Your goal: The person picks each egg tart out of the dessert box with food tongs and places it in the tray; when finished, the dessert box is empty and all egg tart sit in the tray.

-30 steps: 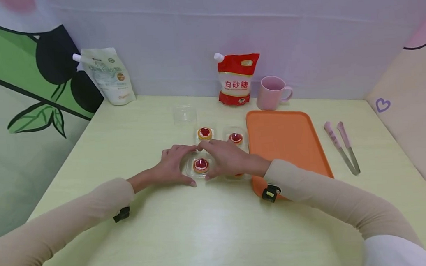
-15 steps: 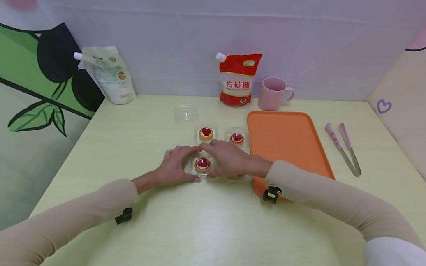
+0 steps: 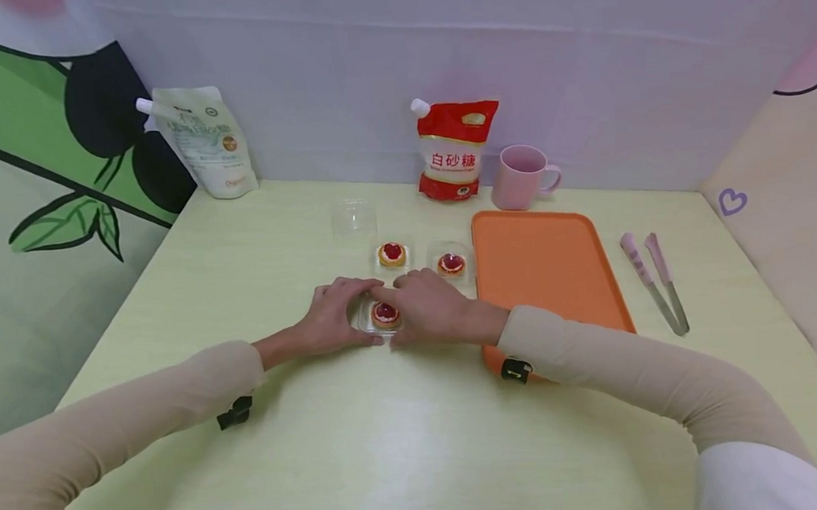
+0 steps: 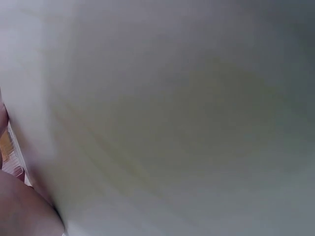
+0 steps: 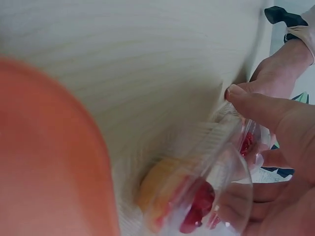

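Between my two hands in the head view sits a clear plastic box point(image 3: 364, 318) with a small red-topped tart point(image 3: 386, 315) inside. My left hand point(image 3: 324, 322) curves round its left side, thumb at the front. The right hand point(image 3: 428, 307) grips the opposite side, with its fingers meeting the left fingers at the back. In the right wrist view, my right hand point(image 5: 290, 132) reaches past a nearer boxed tart point(image 5: 165, 191); that one is hidden beneath the hand in the head view. The left wrist view is mostly blurred pale tabletop, with part of the left hand point(image 4: 24, 209).
Behind the hands stand two boxed tarts, one on the left point(image 3: 392, 254) and one on the right point(image 3: 451, 264), plus a clear container point(image 3: 354, 218). An orange tray point(image 3: 544, 261), tongs point(image 3: 656, 285), pink mug point(image 3: 519, 178), red sugar bag point(image 3: 453, 153) and pale pouch point(image 3: 209, 146) surround them.
The left thumb has moved up and in against the front of the box. My right hand has shifted slightly left, closer round the box. The surrounding objects have stayed put.
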Motion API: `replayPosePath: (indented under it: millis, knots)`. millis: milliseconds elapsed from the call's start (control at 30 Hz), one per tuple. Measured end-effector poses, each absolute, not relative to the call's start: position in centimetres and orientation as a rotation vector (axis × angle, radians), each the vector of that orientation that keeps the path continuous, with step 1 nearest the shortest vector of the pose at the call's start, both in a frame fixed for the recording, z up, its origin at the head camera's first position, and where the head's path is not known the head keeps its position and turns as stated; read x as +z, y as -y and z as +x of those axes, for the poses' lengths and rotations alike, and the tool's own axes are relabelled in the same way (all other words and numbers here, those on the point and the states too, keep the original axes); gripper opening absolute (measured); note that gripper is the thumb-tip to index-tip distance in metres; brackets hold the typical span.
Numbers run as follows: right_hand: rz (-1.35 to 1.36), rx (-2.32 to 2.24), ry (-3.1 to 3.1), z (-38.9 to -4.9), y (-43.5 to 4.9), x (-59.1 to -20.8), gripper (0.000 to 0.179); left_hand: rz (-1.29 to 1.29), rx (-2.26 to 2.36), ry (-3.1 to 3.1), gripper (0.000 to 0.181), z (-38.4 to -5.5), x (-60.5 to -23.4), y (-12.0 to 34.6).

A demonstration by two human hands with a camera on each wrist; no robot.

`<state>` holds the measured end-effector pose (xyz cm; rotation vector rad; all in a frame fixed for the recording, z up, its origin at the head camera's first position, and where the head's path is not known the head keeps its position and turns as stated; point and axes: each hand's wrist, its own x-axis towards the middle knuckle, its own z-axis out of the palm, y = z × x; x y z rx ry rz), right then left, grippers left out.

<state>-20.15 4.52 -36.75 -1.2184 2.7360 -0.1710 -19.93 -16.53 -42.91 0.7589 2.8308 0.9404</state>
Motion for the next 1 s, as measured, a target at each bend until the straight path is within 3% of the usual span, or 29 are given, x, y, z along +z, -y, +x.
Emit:
replayPosePath:
  millis: [633, 1000]
  knots:
    - [-1.258, -0.294, -2.73, -20.9, -5.1, -37.3, 0.069, 0.763, 0.956, -2.828, 0.084, -19.9, -42.9, 16.6]
    - [-1.233, -0.36, -2.655, -21.8, -5.4, -37.2, 0.073, 0.739, 0.967, -2.818, 0.084, -20.0, -43.0, 16.5]
